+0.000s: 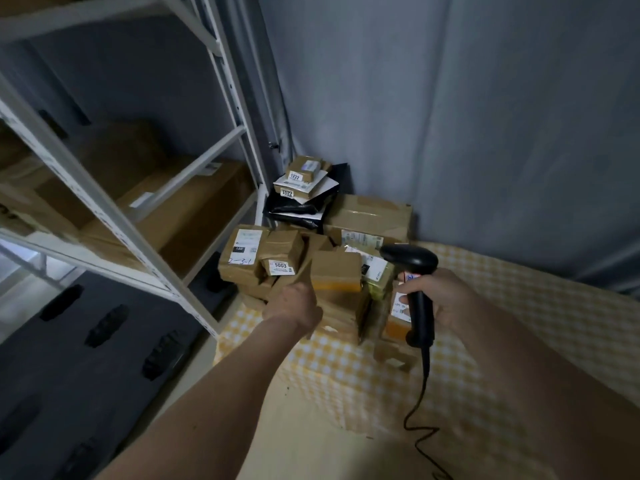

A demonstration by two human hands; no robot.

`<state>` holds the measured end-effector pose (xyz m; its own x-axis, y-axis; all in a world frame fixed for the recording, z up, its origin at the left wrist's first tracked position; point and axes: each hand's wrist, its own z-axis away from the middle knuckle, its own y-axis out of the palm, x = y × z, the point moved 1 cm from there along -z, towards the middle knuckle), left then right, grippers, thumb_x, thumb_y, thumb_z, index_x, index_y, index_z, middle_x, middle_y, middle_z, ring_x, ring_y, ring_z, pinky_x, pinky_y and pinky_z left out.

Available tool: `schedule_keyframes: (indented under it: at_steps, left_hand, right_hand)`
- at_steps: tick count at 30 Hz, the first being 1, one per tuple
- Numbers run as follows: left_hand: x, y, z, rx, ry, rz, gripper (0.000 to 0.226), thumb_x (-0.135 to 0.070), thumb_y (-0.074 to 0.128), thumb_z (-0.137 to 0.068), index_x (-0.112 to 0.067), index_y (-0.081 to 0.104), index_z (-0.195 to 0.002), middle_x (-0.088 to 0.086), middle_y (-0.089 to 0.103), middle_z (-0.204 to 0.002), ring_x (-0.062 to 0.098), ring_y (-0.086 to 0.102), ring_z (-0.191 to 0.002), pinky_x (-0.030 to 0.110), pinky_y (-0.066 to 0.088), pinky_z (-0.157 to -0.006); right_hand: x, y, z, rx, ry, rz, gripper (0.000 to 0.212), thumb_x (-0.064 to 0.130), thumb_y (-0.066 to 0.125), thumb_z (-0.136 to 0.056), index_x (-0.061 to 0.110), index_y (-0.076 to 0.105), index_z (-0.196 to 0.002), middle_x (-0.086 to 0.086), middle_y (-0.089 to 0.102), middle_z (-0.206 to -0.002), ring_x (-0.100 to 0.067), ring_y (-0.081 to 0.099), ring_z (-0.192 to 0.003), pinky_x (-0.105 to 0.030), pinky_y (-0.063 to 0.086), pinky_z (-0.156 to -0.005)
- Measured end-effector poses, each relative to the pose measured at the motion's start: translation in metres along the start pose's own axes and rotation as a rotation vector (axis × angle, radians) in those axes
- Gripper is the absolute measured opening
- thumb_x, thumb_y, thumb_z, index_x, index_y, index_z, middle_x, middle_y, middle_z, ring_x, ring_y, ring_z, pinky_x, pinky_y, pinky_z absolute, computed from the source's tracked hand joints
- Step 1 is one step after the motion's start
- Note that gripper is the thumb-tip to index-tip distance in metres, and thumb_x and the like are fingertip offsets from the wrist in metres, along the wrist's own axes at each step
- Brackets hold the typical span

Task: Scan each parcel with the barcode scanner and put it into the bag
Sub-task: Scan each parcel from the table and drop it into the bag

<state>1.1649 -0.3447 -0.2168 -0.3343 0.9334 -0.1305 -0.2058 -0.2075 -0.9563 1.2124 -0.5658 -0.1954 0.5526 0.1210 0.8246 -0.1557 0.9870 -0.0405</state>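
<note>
Grey wall [485,116] filling the far and right of the scene. White metal shelving [114,206] at left, loaded with large brown cartons [194,216]. Yellow-and-white checked cloth [502,341] spread across the near right, running under a heap of parcels. Large taped carton [372,216] at the far side of that heap, with black poly mailers [301,207] just left of it and small labelled packets stacked on top, one marked 1222 [304,169]. Nearer, a jumble of brown taped parcels [332,271] at the cloth's far left corner, among them a box with a white label [244,252] and a small one marked 5003 [282,266]. Left hand [294,304] reaching into the heap, back of the hand up, fingers hidden among the parcels; whether anything is gripped cannot be told. Right hand [440,299] wrapped round the handle of the black barcode scanner [415,289], head aimed left over the parcels, cable [420,410] trailing toward the near edge. Hands apart, heap between them. No bag visible.
</note>
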Motion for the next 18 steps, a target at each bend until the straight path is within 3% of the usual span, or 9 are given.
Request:
schedule_keyframes:
  at_steps: [7,11,15,18]
  left_hand:
    - [-0.023,-0.005,-0.078,0.064,0.074,0.006,0.033,-0.028,0.056,-0.091,-0.019,0.058,-0.123,0.006,0.060,-0.122,0.024,0.059,-0.111,0.033,0.050,-0.087]
    - [-0.050,-0.014,-0.140,0.055,0.140,0.024,0.034,-0.023,0.060,-0.091,-0.015,0.056,-0.124,0.008,0.059,-0.122,0.026,0.058,-0.112,0.033,0.049,-0.086]
    - [-0.071,-0.018,-0.202,0.114,0.216,0.021,0.043,-0.033,0.065,-0.085,-0.018,0.054,-0.124,0.010,0.056,-0.124,0.029,0.054,-0.114,0.040,0.050,-0.093]
    - [-0.081,-0.017,-0.246,0.178,0.221,0.035,0.052,-0.027,0.066,-0.084,-0.016,0.047,-0.131,0.011,0.046,-0.131,0.030,0.046,-0.122,0.045,0.046,-0.100]
  right_hand:
    - [0.035,-0.028,-0.053,-0.024,0.067,0.037,0.013,-0.012,0.062,-0.077,0.000,0.061,-0.082,-0.015,0.057,-0.071,-0.024,0.058,-0.066,-0.035,0.050,-0.063]
    - [0.064,-0.044,-0.092,-0.071,0.051,0.035,0.014,-0.009,0.060,-0.080,-0.001,0.060,-0.092,-0.010,0.055,-0.067,-0.020,0.054,-0.059,-0.025,0.048,-0.053]
    - [0.091,-0.050,-0.146,-0.160,0.095,0.006,0.017,-0.007,0.062,-0.080,-0.001,0.060,-0.096,-0.013,0.059,-0.074,-0.021,0.058,-0.063,-0.030,0.052,-0.059]
    - [0.105,-0.052,-0.189,-0.204,0.125,0.037,0.024,-0.004,0.066,-0.077,-0.003,0.063,-0.100,-0.017,0.063,-0.081,-0.025,0.061,-0.066,-0.034,0.053,-0.063]
